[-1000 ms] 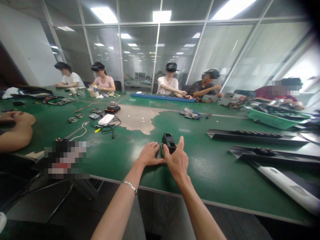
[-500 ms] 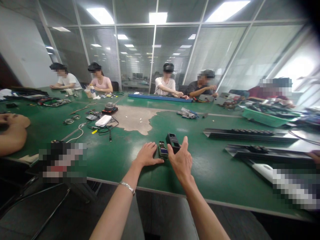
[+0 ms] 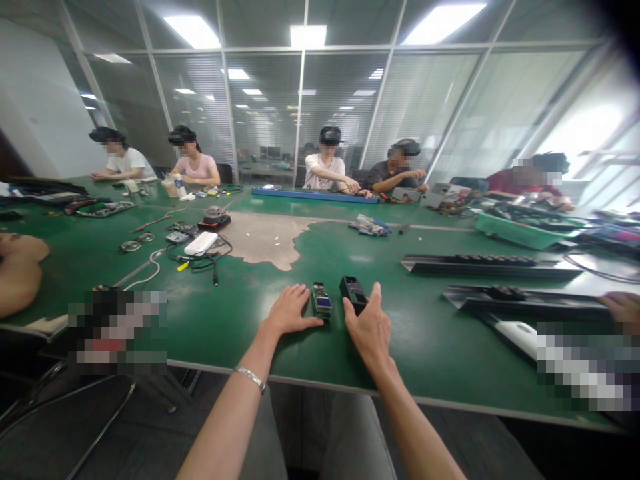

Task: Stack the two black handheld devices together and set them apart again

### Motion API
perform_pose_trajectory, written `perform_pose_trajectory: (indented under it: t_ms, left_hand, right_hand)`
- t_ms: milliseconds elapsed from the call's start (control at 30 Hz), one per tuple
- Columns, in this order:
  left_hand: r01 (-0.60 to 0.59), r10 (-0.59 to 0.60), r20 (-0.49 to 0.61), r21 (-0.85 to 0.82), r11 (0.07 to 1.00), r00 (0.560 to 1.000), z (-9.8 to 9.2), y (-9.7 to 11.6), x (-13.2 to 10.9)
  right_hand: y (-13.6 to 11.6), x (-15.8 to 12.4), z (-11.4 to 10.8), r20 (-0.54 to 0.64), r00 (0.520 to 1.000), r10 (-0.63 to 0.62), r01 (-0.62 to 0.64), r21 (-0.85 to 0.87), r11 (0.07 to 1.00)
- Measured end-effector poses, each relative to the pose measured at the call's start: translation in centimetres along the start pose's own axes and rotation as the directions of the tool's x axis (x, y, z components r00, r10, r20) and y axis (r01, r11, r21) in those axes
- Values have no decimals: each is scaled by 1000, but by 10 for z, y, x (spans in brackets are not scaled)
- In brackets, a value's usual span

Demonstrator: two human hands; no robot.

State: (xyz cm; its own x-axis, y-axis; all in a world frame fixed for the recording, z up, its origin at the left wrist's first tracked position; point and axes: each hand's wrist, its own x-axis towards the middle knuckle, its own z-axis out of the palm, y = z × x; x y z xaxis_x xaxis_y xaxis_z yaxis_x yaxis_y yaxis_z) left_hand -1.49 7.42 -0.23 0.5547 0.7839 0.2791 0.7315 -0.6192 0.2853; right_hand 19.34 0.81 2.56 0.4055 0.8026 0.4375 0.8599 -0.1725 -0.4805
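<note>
Split done — black casing (image 3: 353, 292) sits apart from small board (image 3: 322, 301), right hand (image 3: 371, 328) pinching casing at its fingertips, left hand (image 3: 289, 311) fingers spread flat, tips touching board — not rejoined.

Ceiling light panels (image 3: 195, 30) and blown-out daylight at the window (image 3: 590, 133) light the room evenly; the left hand (image 3: 289, 312) and right hand (image 3: 371, 328) cast only faint shadows on the glossy green bench (image 3: 440, 347). Wide-angle distortion bends the edges; the top right corner is dark.

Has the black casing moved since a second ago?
Yes: the black casing, then atop the small circuit board, is now to its right, held by the right hand.
</note>
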Motion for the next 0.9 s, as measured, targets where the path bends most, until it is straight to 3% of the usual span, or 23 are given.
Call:
perform_pose_trajectory:
  t_ms: [467,900]
  left_hand:
    - [-4,4,-6,12,1000,1000,2,0,0]
    - [14,-14,35,-20,1000,999,-2,2,0]
  right_hand:
    - [10,-7,15,47,998,-40,40,10,999]
    - [18,-14,30,-27,993,-115,117,82,990]
